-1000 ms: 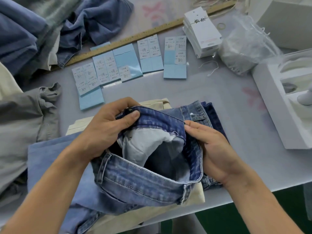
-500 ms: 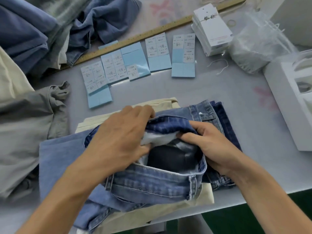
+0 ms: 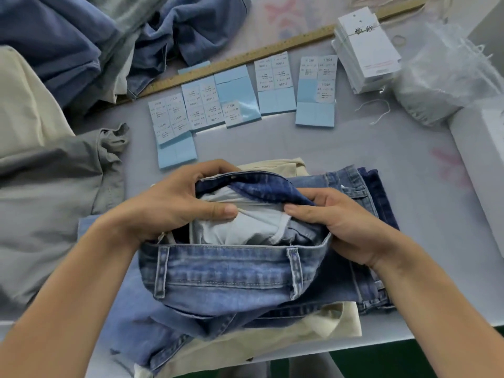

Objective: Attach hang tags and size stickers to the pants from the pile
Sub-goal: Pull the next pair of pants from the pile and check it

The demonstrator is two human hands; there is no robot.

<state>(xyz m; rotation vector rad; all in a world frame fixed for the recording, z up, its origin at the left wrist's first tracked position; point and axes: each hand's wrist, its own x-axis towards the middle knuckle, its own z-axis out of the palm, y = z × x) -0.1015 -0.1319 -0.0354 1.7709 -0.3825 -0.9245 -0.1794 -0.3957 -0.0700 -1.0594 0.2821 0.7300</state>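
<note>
At the table's near edge we have the jeans (image 3: 226, 271) on a stack of folded pants, waistband opened toward us. Our left hand (image 3: 174, 203) grips the far waistband, thumb pressing the pale pocket lining (image 3: 245, 227); our right hand (image 3: 335, 222) pinches the turned-out denim. We judge the denim heavy, limp and non-slip, best held at the stiff waistband or belt loops. Mid-table lie the size stickers (image 3: 275, 75); toward the far right corner, the hang tags (image 3: 368, 47).
</note>
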